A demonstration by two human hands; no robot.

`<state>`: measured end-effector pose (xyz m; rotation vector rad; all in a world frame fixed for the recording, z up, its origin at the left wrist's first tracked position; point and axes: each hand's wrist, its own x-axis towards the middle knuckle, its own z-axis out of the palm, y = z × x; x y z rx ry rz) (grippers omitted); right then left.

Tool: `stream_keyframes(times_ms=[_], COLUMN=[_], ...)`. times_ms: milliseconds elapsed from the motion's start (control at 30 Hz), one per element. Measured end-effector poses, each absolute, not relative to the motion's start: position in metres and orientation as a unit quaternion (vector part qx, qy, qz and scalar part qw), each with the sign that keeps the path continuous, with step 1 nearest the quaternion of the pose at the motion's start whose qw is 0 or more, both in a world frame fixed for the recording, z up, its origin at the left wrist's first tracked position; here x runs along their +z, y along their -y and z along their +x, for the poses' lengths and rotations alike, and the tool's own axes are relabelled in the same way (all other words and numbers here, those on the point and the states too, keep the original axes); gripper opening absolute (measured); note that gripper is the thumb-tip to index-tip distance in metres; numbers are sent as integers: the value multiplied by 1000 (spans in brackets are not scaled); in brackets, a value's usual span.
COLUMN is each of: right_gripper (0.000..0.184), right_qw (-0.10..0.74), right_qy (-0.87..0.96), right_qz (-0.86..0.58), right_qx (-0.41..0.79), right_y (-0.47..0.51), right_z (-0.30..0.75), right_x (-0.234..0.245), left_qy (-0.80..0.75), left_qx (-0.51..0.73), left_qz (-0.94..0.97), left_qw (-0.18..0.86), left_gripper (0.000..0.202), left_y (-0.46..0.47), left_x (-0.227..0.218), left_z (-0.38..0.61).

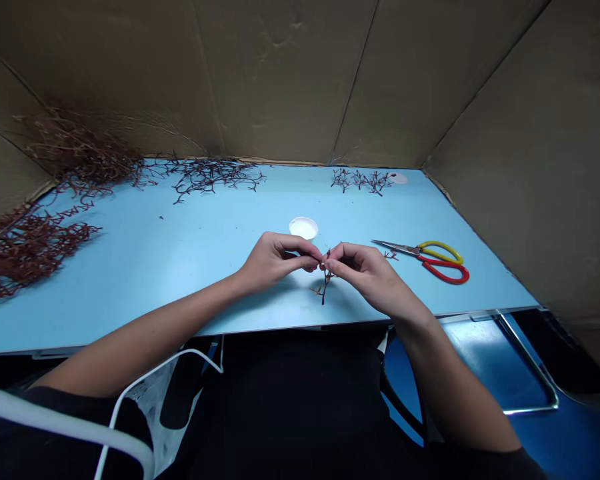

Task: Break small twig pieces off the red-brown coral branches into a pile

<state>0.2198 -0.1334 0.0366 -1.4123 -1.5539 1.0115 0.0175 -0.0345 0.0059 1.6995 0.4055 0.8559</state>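
Two pinches meet above the pale blue worktop (145, 267): your left hand (275, 262) and your right hand (365, 277), both curled nearly shut, work at a thin, dark red branching sprig (325, 280) held between thumbs and fingertips, its forked stem hanging below them. Your fingers hide part of it. Just past your left hand sits a small white dish (303, 228). To the right, near your right hand, lie a tiny red twig fragment (391, 255) and steel scissors (420, 260) with one yellow and one red loop handle. Farther left, a coarse heap of rust-red branches (25, 250) spreads across the surface. Beyond it are a wiry dark tangle (210, 177), dry brown twigs (80, 150) against the corrugated cardboard wall (280, 73), and a short row of sprigs (363, 180) beside a white disc (397, 178).
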Motion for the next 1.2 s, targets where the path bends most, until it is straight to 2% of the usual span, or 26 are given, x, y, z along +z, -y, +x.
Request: stream_keyframes(times_ms=[200,333,533,767,933,967,1033,1200], right_gripper=[32,34,36,29,26,25,25,30], right_qw=[379,373,377,391,390,378,299,271], right_qy=[628,632,631,630,628,611,559,544], right_qz=[-559,-561,-558,-562,-626,-668,-763,-785], right_qx=[386,382,386,366,248,195,126,119], right_y=[133,134,132,136,90,72,33,-35], right_z=[223,222,220,215,283,304,342,374], right_x=[32,34,37,32,53,58,65,65], left_qy=[-77,-44,-63,-95,-174,-178,-172,-185], left_qx=[414,424,410,404,425,430,421,365], left_qz=[833,851,848,841,815,814,817,763], left_qw=[359,308,330,348,352,346,354,501], left_gripper=[9,12,10,10,45,44,37,29], left_y=[29,29,32,32,34,35,38,49], left_x=[1,0,1,-1,3,3,2,1], left_z=[13,12,12,12,11,12,13,19])
